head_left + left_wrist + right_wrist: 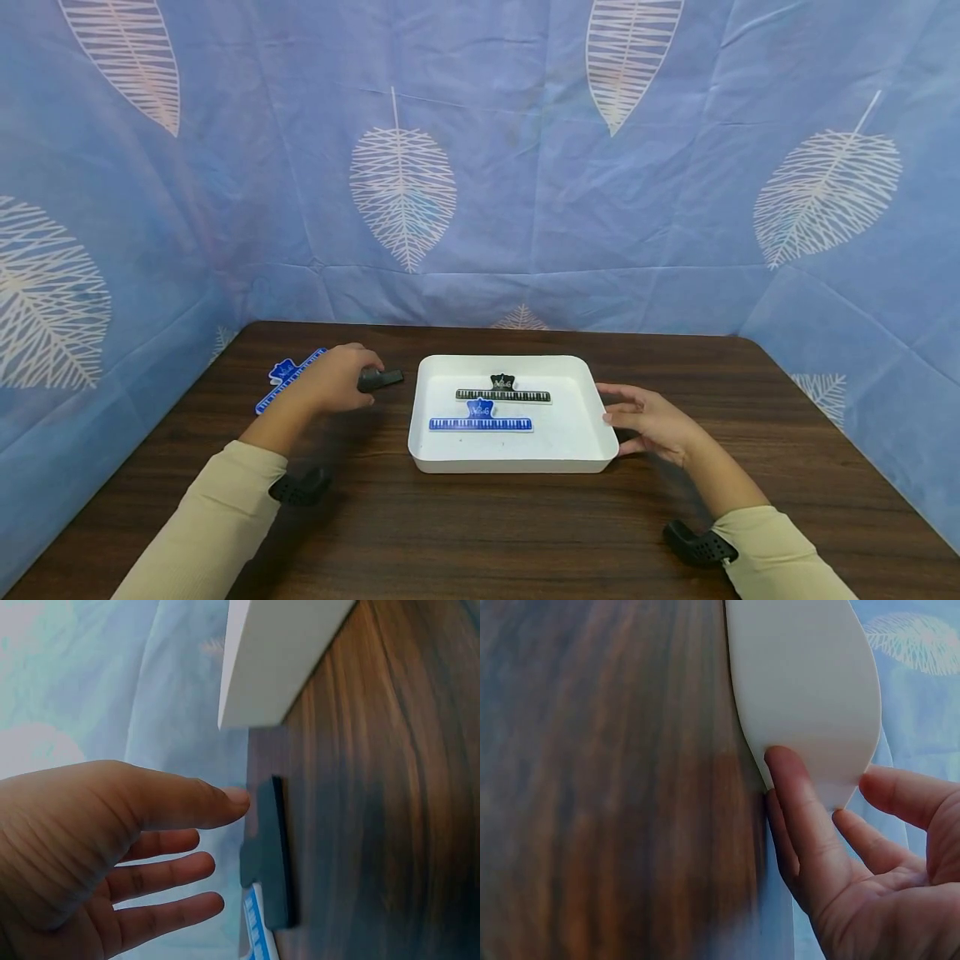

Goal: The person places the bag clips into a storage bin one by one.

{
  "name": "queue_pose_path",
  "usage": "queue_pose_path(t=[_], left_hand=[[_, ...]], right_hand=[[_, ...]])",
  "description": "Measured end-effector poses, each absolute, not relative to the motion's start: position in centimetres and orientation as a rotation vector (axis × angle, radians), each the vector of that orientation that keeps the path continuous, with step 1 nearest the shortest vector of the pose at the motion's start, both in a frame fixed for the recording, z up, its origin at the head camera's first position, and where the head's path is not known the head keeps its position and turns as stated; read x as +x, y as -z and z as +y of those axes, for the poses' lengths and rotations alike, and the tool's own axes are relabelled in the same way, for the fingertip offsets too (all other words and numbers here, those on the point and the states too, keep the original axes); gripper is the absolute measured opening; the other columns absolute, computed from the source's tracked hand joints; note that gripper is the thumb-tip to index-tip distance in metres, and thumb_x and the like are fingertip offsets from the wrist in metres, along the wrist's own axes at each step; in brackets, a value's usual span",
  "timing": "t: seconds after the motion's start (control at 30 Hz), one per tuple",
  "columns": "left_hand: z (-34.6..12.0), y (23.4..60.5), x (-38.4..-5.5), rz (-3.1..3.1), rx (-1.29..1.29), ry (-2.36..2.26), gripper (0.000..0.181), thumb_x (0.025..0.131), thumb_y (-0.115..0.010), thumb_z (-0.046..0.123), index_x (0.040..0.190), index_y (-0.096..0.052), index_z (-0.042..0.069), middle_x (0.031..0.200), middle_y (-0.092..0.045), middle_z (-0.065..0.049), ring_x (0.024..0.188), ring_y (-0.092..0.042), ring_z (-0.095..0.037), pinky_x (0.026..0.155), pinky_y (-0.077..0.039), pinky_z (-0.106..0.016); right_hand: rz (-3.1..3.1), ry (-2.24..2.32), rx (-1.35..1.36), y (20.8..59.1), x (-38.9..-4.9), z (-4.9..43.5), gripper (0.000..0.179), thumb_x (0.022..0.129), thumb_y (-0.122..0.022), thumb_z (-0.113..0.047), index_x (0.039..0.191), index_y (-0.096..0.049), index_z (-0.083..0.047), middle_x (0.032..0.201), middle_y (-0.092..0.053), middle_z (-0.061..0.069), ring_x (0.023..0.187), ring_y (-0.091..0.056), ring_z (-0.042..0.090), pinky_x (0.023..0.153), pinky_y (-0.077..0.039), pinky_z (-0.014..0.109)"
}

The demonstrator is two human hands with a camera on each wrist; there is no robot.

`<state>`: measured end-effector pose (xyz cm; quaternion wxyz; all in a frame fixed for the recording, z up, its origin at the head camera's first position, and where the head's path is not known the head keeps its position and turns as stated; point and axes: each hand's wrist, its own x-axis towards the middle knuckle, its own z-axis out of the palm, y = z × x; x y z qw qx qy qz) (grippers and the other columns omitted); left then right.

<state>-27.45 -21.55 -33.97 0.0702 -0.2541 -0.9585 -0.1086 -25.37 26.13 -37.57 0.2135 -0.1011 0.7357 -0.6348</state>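
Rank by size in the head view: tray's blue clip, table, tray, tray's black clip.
1. Table
2. Tray
3. Tray's blue clip and tray's black clip: too alike to rank, with the blue nearer the camera.

a dark brown, wood-grained counter [450, 533] with rounded far corners carries a shallow white tray [517, 467], a dark clip [380, 380] left of that, and a slanted blue clip [288, 381] farther left.

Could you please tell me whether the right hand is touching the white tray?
Touching: the right wrist view shows the right hand with its fingers against the outer wall of the white tray.
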Motion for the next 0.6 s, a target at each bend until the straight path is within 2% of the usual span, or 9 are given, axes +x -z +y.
queue_pose_path(t=[0.17,0.4,0.6], left_hand=[[-22.8,34.4,-28.0,-2.86,-0.788,0.343,0.043,0.068,-0.087,0.011,0.105,-0.068,-0.001,0.1,-0.064,-0.017,0.081,-0.059,-0.025,0.074,-0.052,-0.044],[-23.6,34.9,-28.6,-2.951,-0.666,0.288,0.053,0.067,-0.088,0.018,0.113,-0.066,0.002,0.112,-0.06,-0.019,0.094,-0.061,-0.032,0.085,-0.051,-0.05],[-23.4,35.3,-29.6,-2.981,-0.651,0.297,0.056,0.068,-0.087,0.014,0.118,-0.065,0.001,0.114,-0.058,-0.02,0.095,-0.061,-0.033,0.084,-0.051,-0.05]], right_hand=[[2.029,1.774,-0.276,37.6,-25.4,26.1,0.072,0.097,-0.058,-0.007,0.153,-0.013,0.005,0.133,-0.048,0.032,0.099,-0.066,0.033,0.076,-0.057,0.047],[2.011,1.781,-0.279,37.6,-25.5,26.2,0.073,0.097,-0.058,-0.006,0.153,-0.012,0.005,0.133,-0.048,0.032,0.1,-0.066,0.033,0.077,-0.056,0.049],[1.999,1.786,-0.282,37.5,-25.4,26.1,0.073,0.097,-0.058,-0.006,0.153,-0.012,0.004,0.133,-0.048,0.032,0.1,-0.066,0.034,0.077,-0.056,0.049]])
